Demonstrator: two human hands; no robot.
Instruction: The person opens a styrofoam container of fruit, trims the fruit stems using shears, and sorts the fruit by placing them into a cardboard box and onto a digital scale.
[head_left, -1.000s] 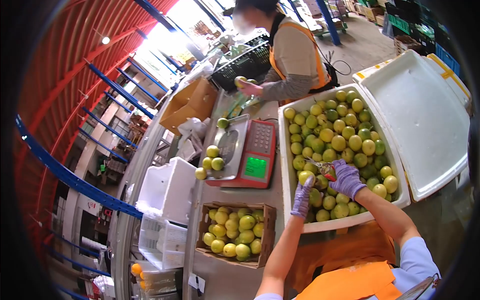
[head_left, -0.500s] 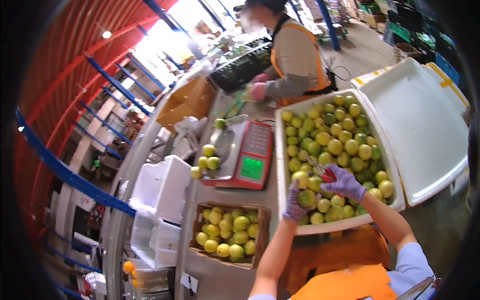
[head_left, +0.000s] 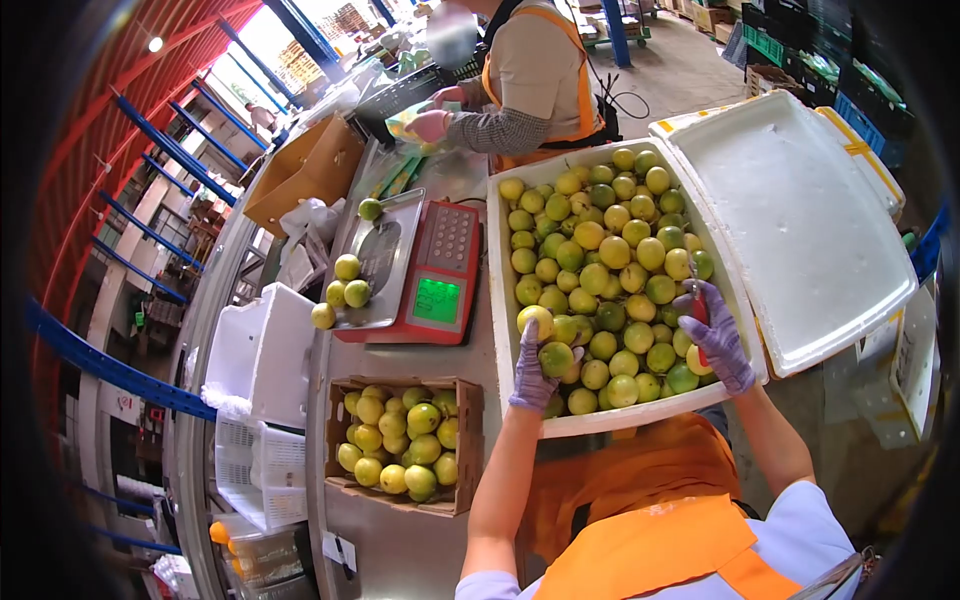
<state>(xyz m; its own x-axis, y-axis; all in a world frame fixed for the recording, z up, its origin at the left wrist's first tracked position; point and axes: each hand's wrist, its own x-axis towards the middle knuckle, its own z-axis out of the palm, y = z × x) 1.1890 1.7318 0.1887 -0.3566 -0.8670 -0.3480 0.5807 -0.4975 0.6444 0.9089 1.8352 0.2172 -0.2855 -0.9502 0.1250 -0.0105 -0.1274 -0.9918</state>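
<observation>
A white foam box (head_left: 755,330) is filled with round yellow-green fruits that look like passion fruits (head_left: 613,251). At its near left corner my left hand (head_left: 532,378), in a purple glove, is closed around a yellow passion fruit (head_left: 537,320) and a greener passion fruit (head_left: 556,359). My right hand (head_left: 724,345), gloved too, grips red-handled snips (head_left: 701,308) over the box's right side. Their metal blades point away from me, and some of the handle is hidden by my fingers.
Left of the box stands a red scale (head_left: 462,250), with several fruits on and beside its tray. Nearer me is a cardboard box (head_left: 465,470) of fruits. A foam lid (head_left: 800,230) lies to the right. A co-worker (head_left: 540,80) handles a packet at the far end.
My right hand with the snips has moved right, away from my left hand. The left hand still holds fruits. The view has shifted, so the scene sits further left.
</observation>
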